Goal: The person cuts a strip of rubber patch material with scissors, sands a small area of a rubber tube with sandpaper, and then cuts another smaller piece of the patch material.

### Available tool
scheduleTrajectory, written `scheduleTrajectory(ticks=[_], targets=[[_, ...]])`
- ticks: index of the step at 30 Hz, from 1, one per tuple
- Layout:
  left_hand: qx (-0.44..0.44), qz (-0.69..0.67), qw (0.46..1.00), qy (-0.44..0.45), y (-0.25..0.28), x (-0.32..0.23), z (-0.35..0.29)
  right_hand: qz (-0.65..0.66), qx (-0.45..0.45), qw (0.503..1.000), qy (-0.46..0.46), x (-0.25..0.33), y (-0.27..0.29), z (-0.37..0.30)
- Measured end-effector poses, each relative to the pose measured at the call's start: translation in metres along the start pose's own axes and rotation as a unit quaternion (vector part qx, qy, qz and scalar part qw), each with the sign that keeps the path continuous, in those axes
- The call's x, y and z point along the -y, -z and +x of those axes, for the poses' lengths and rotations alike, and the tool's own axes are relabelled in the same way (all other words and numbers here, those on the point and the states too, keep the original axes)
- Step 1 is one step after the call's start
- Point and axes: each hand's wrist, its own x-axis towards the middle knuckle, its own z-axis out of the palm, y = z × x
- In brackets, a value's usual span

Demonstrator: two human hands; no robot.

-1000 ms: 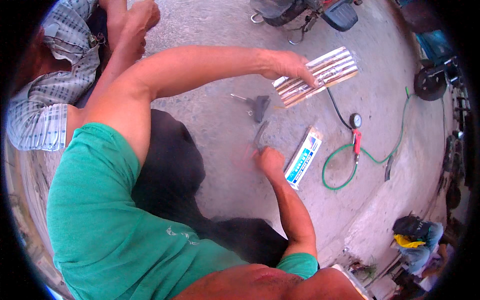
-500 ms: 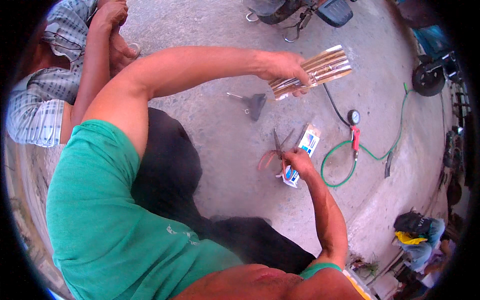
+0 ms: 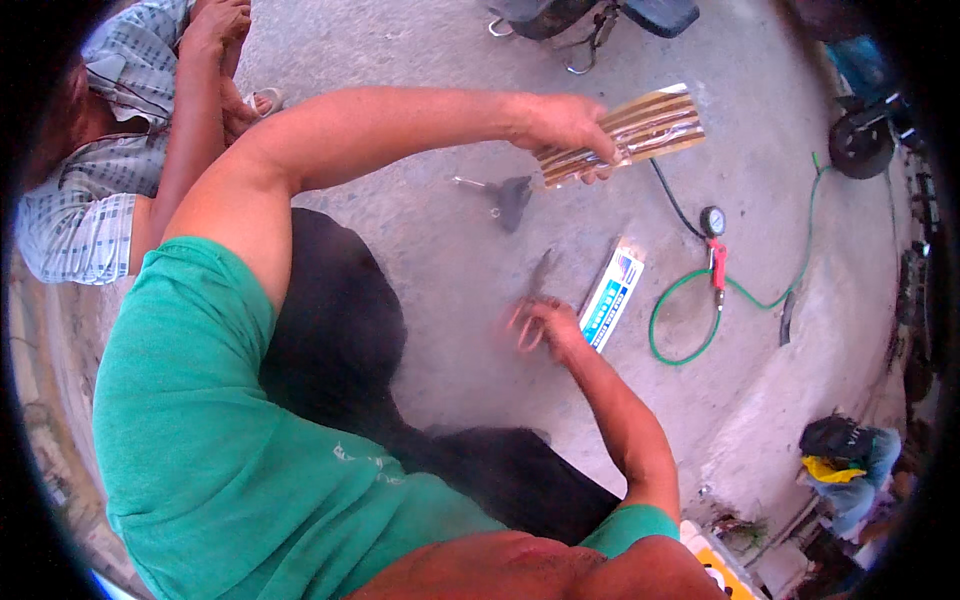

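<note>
My left hand (image 3: 575, 130) is closed on the near end of a flat, shiny clear pack of brown tyre plug strips (image 3: 658, 122), held out over the ground. Lower down, my right hand (image 3: 556, 326) grips a pair of scissors (image 3: 527, 329) by the orange-red handles. The scissors are blurred, so the blades' spread is hard to make out. Just right of that hand lies a long white-and-blue printed packet (image 3: 610, 300). On the concrete below the strips rests a dark-handled tool with a thin metal shaft (image 3: 513, 203).
A red tyre inflator (image 3: 718, 268) with a round gauge (image 3: 712, 221) and green hose (image 3: 655, 335) lies to the right. Part of a motorbike (image 3: 560, 15) stands at the far side. Another person in a checked shirt (image 3: 95, 190) sits at the left, hands together.
My right hand has moved left with the scissors, away from the white-and-blue packet, which now lies uncovered. My left hand still holds the strips, tilted a little differently.
</note>
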Motion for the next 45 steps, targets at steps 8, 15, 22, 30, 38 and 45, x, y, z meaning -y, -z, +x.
scheduleTrajectory(ticks=[8,15,22,30,38,45], targets=[[0.031,0.006,0.998,0.054,0.009,0.014,-0.001,0.083,0.014,0.992,0.097,0.058,0.038,-0.027],[0.004,0.033,0.996,0.077,-0.006,0.011,-0.007,0.030,0.029,0.980,0.193,0.117,0.033,-0.060],[0.059,-0.063,0.994,0.074,-0.034,0.033,-0.008,0.099,-0.014,0.954,0.281,0.141,0.022,-0.060],[0.044,-0.160,0.982,0.086,-0.038,0.030,-0.007,0.325,0.050,0.925,0.191,0.148,-0.009,-0.087],[0.040,-0.158,0.985,0.050,-0.032,0.019,-0.004,0.317,0.087,0.912,0.246,0.139,0.041,-0.090],[0.005,-0.097,0.995,0.003,-0.003,0.014,0.001,0.047,-0.059,0.949,0.306,0.129,0.069,-0.098]])
